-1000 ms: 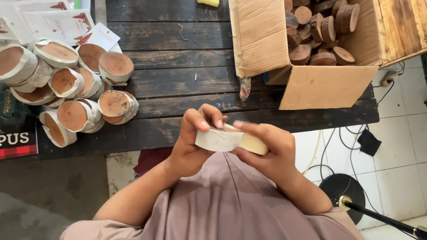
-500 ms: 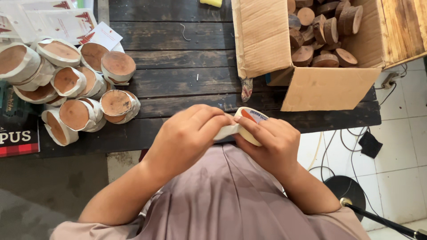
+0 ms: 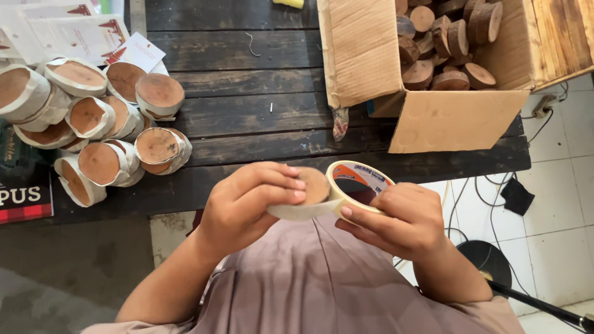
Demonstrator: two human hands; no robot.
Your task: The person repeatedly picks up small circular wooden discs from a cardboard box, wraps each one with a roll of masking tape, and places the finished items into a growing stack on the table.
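Observation:
My left hand (image 3: 250,207) grips a round wood slice (image 3: 314,187) whose edge is partly wrapped in pale masking tape. My right hand (image 3: 396,219) holds a roll of masking tape (image 3: 359,182) pressed against the slice, its open centre facing up. Both hands are close together above my lap, just in front of the dark wooden table's (image 3: 260,105) near edge. A strip of tape runs from the roll around the slice's rim.
A heap of several tape-wrapped wood slices (image 3: 99,124) lies on the table's left. An open cardboard box (image 3: 451,117) of bare wood slices (image 3: 442,43) stands at the right. Paper sheets (image 3: 80,34) lie at the far left. Cables and a black stand base (image 3: 489,260) are on the tiled floor.
The tape roll has turned from edge-on to showing its open centre, and my hands have shifted slightly as the slice rotated against the roll.

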